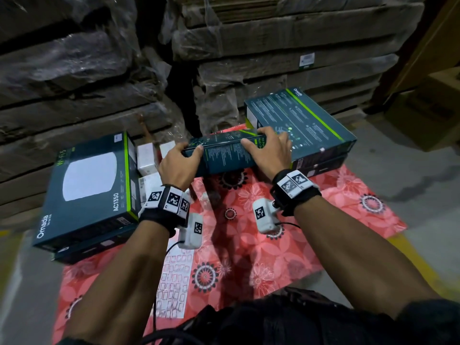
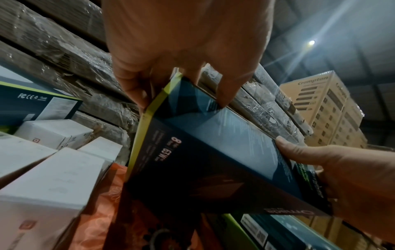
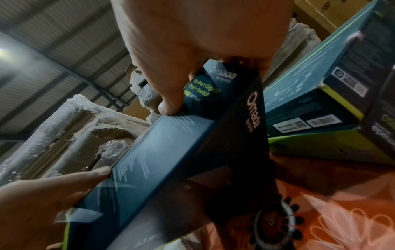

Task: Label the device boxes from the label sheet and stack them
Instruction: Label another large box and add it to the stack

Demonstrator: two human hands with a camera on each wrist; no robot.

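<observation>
1. Left hand (image 1: 178, 165) grips the left end of a dark teal switch box (image 1: 225, 155), thumb on the near face, fingers curled over the far edge.
2. Right hand (image 1: 270, 150) grips the right end of the same box, thumb on the near face, fingers wrapped over the top.
3. The switch box is held off the floral cloth (image 1: 273, 250), above its far middle, tilted. Readable in the wrist views: "Omada", "10-Port Gigabit PoE+ Switch", "8", "63W". Lime stripe along one edge.
4. Left stack (image 1: 87, 192) on the cloth's far-left corner: top box reads "Omada", "AC1350", "Wi-Fi 5", with a white square device pictured.
5. Right stack (image 1: 306, 125) on the cloth's far-right corner: top box lies printed back up, "Omada" at its far edge, barcode stickers on the side.
6. Small white boxes (image 1: 146, 160) sit between the left stack and the held box.
7. Label sheet (image 1: 174, 287) lies on the cloth near its near edge, under the left forearm; print too small to read.
8. Tan carton (image 2: 327, 108) in the background reads "Crompton".
</observation>
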